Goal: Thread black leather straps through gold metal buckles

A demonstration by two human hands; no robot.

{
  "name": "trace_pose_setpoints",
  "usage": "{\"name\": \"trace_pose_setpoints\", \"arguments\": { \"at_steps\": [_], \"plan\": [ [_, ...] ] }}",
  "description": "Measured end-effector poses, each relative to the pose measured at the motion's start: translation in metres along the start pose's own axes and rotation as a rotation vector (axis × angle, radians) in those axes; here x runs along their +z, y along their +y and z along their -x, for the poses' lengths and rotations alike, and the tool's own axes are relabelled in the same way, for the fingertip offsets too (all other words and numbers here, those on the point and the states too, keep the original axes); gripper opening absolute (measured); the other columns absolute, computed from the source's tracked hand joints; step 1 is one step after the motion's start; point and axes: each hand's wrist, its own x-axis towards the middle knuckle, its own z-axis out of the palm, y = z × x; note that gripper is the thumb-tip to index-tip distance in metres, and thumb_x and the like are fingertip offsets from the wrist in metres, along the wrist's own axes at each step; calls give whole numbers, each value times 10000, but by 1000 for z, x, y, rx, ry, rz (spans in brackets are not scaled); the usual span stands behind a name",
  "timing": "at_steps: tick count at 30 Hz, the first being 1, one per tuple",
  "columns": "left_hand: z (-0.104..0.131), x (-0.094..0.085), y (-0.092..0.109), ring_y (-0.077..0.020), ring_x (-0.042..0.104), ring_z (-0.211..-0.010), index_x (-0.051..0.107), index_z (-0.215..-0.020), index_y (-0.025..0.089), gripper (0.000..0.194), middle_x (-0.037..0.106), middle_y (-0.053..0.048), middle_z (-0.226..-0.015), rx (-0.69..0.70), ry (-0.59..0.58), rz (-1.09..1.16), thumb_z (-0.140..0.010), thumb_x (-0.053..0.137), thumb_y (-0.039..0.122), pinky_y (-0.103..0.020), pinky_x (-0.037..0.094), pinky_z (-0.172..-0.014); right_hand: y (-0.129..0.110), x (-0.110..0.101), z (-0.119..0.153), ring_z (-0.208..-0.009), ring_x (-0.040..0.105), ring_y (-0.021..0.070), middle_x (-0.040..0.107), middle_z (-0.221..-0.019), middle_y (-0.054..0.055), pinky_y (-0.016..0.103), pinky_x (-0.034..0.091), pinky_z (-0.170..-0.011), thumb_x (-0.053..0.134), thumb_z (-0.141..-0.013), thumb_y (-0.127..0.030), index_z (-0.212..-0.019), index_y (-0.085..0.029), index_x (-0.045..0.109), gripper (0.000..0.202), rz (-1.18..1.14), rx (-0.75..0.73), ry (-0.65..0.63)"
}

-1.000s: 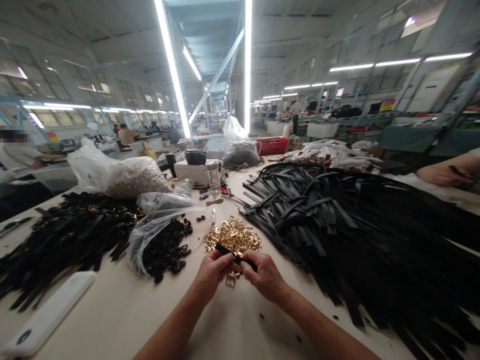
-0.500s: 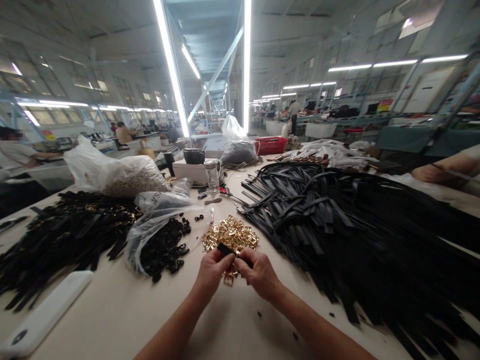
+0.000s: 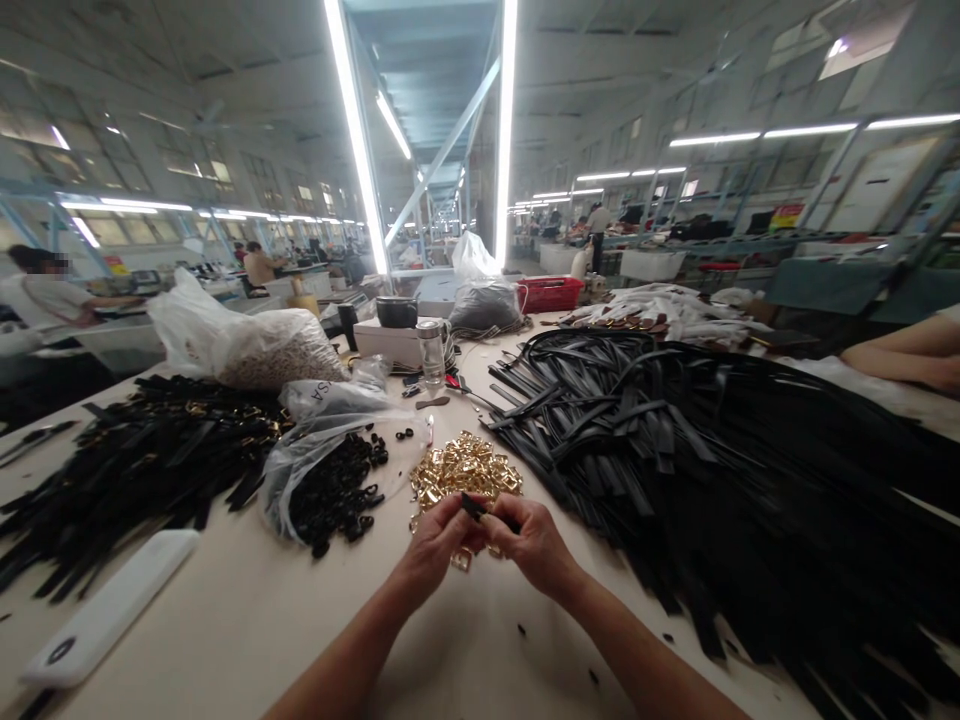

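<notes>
"Now that the fingers have drawn in closer, what are the two hands holding?"

"Left hand (image 3: 435, 540) and right hand (image 3: 538, 542) are both closed in a pinch on one short black strip (image 3: 471, 506). It sits between them, just on the near side of the gold-coloured buckles (image 3: 465, 462)."

"So what's different from a moment ago?"

"The strip's free end stuck out further toward eleven o'clock; now only a small tip shows above the fingertips. I'd read that as close finger work on the piece, with both hands needed to steady it."

"Is there a buckle in the grip as well?"

"I can't tell; the fingers cover too much. Taking the hands as the middle of the dial, the buckle heap lies at twelve, on the pale counter (image 3: 247, 630)."

"And around that?"

"Small black loops (image 3: 326, 505) spill from a clear plastic bag (image 3: 285, 462) near ten o'clock. A big heap of long black straps (image 3: 637, 400) spreads from one to four, and a white device (image 3: 112, 612) lies at eight. Out past two o'clock, a co-worker's forearm (image 3: 900, 350) reaches in from the edge."
</notes>
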Motion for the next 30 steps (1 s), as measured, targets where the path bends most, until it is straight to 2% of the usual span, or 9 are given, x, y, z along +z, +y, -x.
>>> {"name": "trace_pose_setpoints", "arguments": {
  "at_steps": [3,5,9,15,18,21,24,26,30],
  "plan": [
    [-1,-3,1,-145,622,-714,656,-1037,151,410,684,-71,-887,-65,-70,111,-750,705,440,-281,479,-723,-1,-1,1,-489,471,91,554,-556,-25,193,346,-458,582,-826,-341,-607,-173,515,283,-56,12,-69],
    [-3,-6,0,-129,611,-712,673,-979,145,358,682,-62,-868,-83,-82,159,-725,746,388,-255,463,-712,-1,-1,2,-482,467,88,562,-553,-23,192,346,-453,584,-821,-328,-612,-172,523,268,-67,20,-97],
    [-5,-13,0,-113,599,-667,674,-913,142,306,675,-44,-804,-126,-72,219,-682,792,304,-227,447,-646,-1,-4,3,-479,457,84,552,-548,-27,188,345,-454,588,-824,-328,-619,-170,532,266,-69,26,-137],
    [-5,-16,5,-125,615,-670,657,-804,145,233,665,-31,-778,-132,-60,271,-642,809,214,-240,457,-649,-1,-9,1,-442,424,76,514,-515,-37,190,317,-447,497,-896,-442,-603,-175,498,396,-61,16,-175],
    [-4,-15,7,-117,603,-638,661,-813,144,267,659,-27,-766,-141,-54,221,-613,822,216,-230,442,-616,1,-12,0,-486,460,93,501,-522,-32,199,332,-483,460,-919,-438,-594,-178,491,417,30,-49,-93],
    [-3,-14,6,-98,561,-571,671,-821,132,292,650,-22,-693,-162,-114,128,-593,823,234,-219,411,-572,3,-15,0,-528,464,103,490,-554,-28,207,341,-518,444,-932,-410,-624,-177,524,394,141,-124,13],
    [-1,-12,2,-96,534,-540,659,-725,125,212,637,-20,-604,-175,-180,30,-616,790,250,-219,402,-572,2,-19,0,-539,462,106,504,-582,-22,213,344,-542,447,-936,-376,-656,-178,552,358,251,-199,58],
    [-1,-10,0,-96,528,-534,646,-669,129,177,627,-12,-578,-174,-180,-6,-623,771,244,-222,410,-584,1,-20,-1,-553,477,112,529,-602,-13,220,356,-566,459,-934,-345,-681,-181,569,321,315,-253,92],
    [-3,-6,-5,-96,510,-523,647,-657,134,202,614,-9,-563,-146,-143,16,-640,761,299,-212,391,-554,-6,-24,-2,-798,573,164,619,-846,55,258,417,-762,478,-922,-268,-842,-186,615,178,334,-364,238]
  ]
}}
